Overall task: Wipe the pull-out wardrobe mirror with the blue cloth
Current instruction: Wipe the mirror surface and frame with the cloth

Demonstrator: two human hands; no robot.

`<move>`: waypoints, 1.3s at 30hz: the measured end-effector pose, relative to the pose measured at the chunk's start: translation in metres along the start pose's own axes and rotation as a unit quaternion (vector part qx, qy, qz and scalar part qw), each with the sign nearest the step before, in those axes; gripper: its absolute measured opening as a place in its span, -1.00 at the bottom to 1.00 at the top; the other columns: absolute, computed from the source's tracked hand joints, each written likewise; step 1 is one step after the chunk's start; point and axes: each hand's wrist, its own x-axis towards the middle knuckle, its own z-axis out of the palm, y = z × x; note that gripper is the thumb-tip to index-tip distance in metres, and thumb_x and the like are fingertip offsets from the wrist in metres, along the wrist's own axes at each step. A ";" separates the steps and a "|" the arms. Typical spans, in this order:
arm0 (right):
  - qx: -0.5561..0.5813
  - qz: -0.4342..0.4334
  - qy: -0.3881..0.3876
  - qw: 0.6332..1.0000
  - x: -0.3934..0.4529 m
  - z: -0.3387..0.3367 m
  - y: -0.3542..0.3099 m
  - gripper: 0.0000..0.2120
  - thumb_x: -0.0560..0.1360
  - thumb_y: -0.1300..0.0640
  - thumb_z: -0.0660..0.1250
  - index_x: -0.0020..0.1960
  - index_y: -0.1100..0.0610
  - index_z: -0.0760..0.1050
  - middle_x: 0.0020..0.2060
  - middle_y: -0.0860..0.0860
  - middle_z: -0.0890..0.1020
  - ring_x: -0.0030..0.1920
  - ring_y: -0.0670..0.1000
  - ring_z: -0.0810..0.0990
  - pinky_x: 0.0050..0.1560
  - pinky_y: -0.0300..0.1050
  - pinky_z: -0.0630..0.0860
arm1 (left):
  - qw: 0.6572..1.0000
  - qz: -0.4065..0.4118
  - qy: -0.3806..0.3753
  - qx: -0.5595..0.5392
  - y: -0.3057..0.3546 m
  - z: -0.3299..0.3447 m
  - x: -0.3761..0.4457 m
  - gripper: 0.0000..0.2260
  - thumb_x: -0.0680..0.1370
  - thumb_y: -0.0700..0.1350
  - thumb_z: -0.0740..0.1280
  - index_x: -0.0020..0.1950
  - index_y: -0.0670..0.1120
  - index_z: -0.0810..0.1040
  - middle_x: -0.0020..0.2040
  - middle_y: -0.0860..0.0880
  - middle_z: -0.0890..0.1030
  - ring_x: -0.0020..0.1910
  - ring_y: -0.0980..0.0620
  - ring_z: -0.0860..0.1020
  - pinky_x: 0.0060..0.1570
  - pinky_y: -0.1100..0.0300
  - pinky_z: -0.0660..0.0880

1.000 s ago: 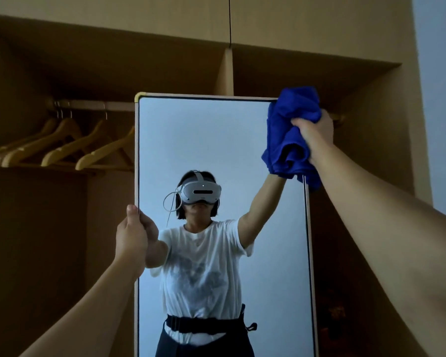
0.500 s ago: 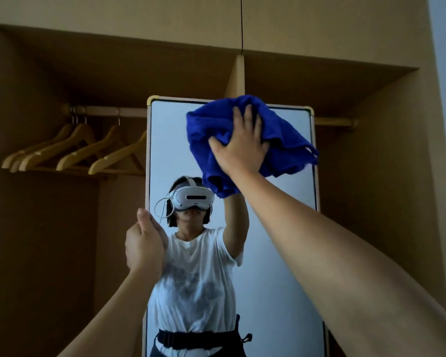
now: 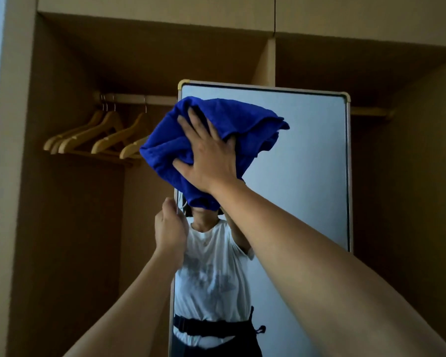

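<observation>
While the left hand (image 3: 171, 228) stays clamped on the mirror's (image 3: 312, 161) left edge, the right hand (image 3: 208, 161), fingers spread, has swept the blue cloth (image 3: 216, 119) from the top-right corner to the upper left, so one pass looks done.

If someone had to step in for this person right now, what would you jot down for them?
Right hand: spread flat on the blue cloth, pressing it to the mirror near the upper left of the glass.
Left hand: closed on the mirror's left edge, steadying it.
Mirror stands pulled out in front of the open wardrobe; wooden hangers hang on the rail to its left.
Done: a wipe is under way high on the glass; how much is already clean cannot be told.
Left: likely the middle and lower glass, then the right side.
</observation>
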 end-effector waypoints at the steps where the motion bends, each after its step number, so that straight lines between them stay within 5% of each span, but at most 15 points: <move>1: 0.003 -0.007 -0.001 1.000 -0.009 0.002 0.000 -0.24 0.43 -0.29 0.12 0.53 -0.02 0.04 0.54 -0.06 0.03 0.49 0.07 0.05 0.23 0.20 0.23 | 1.000 -0.007 -0.006 -0.016 0.001 -0.001 0.000 -0.68 0.55 0.08 0.08 -0.35 -0.02 0.34 -0.47 0.03 0.38 -0.45 0.08 0.35 -0.40 0.16 0.29; 4: 0.028 -0.030 -0.007 0.999 -0.043 0.010 -0.003 -0.25 0.43 -0.25 0.17 0.53 -0.01 0.08 0.53 -0.05 0.07 0.48 0.06 0.09 0.23 0.18 0.25 | 0.995 -0.023 -0.030 -0.095 0.002 -0.006 -0.001 -0.78 0.48 0.02 0.12 -0.23 -0.05 0.46 -0.21 -0.10 0.53 -0.16 -0.08 0.45 -0.13 0.08 0.40; 7: 0.071 -0.019 -0.008 0.997 -0.075 0.018 -0.004 -0.28 0.44 -0.21 0.19 0.52 0.00 0.11 0.53 -0.04 0.10 0.47 0.06 0.15 0.24 0.16 0.26 | 0.982 -0.058 -0.056 -0.170 0.000 -0.012 -0.001 -0.74 0.59 -0.03 0.09 0.04 -0.05 0.55 0.03 -0.10 0.63 0.04 -0.03 0.57 0.04 0.09 0.50; 17: 0.099 -0.029 -0.016 0.995 -0.164 0.042 0.006 -0.28 0.40 -0.22 0.15 0.50 0.03 0.19 0.50 0.00 0.20 0.43 0.08 0.26 0.28 0.18 0.31 | 0.980 -0.117 -0.100 -0.125 -0.009 -0.024 -0.010 -0.69 0.55 0.11 0.16 -0.20 -0.03 0.58 -0.26 -0.07 0.66 -0.19 -0.05 0.61 -0.17 0.10 0.51; 23: 0.107 -0.092 -0.055 0.988 -0.229 0.064 0.018 -0.22 0.39 -0.26 0.25 0.51 0.00 0.12 0.51 -0.04 0.14 0.41 0.03 0.26 0.29 0.15 0.31 | 0.990 -0.067 -0.126 0.014 -0.030 -0.033 -0.015 -0.59 0.62 0.15 0.03 0.11 -0.02 0.60 0.03 -0.10 0.66 0.10 -0.07 0.58 0.20 -0.04 0.44; 28: 0.090 -0.055 -0.081 0.991 -0.263 0.075 0.029 -0.23 0.40 -0.26 0.23 0.51 0.02 0.14 0.51 -0.04 0.12 0.40 0.04 0.31 0.28 0.12 0.37 | 0.981 -0.057 -0.105 0.155 -0.083 -0.053 -0.033 -0.52 0.62 0.18 -0.02 -0.06 -0.12 0.56 -0.17 -0.11 0.59 -0.11 -0.07 0.54 -0.22 0.13 0.44; 32: 0.077 -0.050 -0.082 0.992 -0.266 0.082 0.033 -0.27 0.41 -0.26 0.21 0.49 0.04 0.23 0.49 -0.02 0.20 0.37 0.06 0.38 0.24 0.09 0.42 | 0.975 -0.125 -0.085 0.160 -0.130 -0.066 -0.043 -0.52 0.63 0.16 -0.01 0.10 -0.18 0.52 -0.10 -0.09 0.61 -0.09 -0.03 0.56 -0.17 0.13 0.45; 39: 0.076 -0.082 -0.072 0.991 -0.262 0.085 0.051 -0.27 0.35 -0.20 0.32 0.44 0.10 0.33 0.44 0.07 0.32 0.34 0.12 0.43 0.17 0.21 0.47 | 0.970 -0.134 -0.084 0.184 -0.154 -0.074 -0.052 -0.50 0.60 0.22 -0.04 -0.20 -0.08 0.51 -0.28 -0.08 0.51 -0.29 -0.01 0.45 -0.32 0.18 0.35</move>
